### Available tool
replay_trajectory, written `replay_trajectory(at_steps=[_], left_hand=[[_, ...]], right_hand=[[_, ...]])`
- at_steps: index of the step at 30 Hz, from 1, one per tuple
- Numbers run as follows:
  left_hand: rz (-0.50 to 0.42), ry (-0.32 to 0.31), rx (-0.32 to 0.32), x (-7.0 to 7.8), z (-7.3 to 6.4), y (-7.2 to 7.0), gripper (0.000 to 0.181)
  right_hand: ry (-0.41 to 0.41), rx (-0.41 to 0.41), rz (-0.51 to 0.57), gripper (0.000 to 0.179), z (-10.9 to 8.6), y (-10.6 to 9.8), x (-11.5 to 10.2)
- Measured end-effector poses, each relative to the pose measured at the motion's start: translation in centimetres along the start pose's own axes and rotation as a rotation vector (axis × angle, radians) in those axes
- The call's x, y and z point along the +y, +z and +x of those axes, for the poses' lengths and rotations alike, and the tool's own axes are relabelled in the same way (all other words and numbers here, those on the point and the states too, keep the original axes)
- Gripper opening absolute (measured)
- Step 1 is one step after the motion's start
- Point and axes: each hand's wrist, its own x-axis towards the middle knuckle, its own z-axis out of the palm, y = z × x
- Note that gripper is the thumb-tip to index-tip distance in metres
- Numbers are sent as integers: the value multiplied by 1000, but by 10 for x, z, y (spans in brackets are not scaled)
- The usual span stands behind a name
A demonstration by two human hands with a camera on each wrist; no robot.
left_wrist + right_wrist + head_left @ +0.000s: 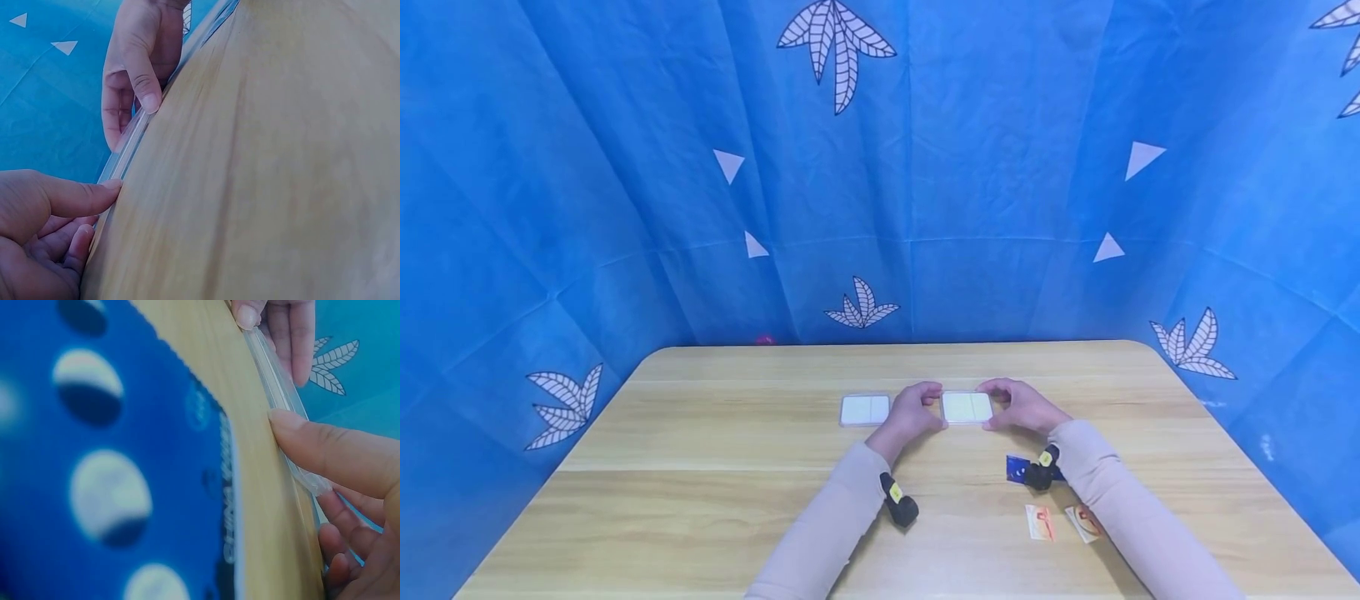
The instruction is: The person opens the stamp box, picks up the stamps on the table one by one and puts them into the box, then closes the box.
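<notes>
Near the middle of the table's far half, a flat clear plastic case (967,407) with white inside lies between both hands. My left hand (916,410) holds its left end, thumb on the near edge and fingers at the far side. The right hand (1021,406) grips the right end the same way. Edge-on in the right wrist view, the case (275,381) looks thin and transparent. A second, similar case (864,410) lies just left of the left hand.
Under the right wrist lies a blue stamp sheet (1017,468); moon phases and "CHINA POST" lettering show close up (112,494). Two small orange-and-white stamps (1040,522) lie nearer, the right one (1081,522) beside the sleeve. A blue curtain (985,208) hangs behind the wooden table (700,483).
</notes>
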Motion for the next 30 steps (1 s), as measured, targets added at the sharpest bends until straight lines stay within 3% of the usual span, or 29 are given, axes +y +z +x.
replay_trajectory(at_steps=[24,30], left_hand=[[16,10,-2,-3,0,1,64],[12,4,-3,-3,2,1,64]], right_hand=[[-40,-90,3,54,2,-5,-2],[-47,-63,-42,51,5,-3,-1]])
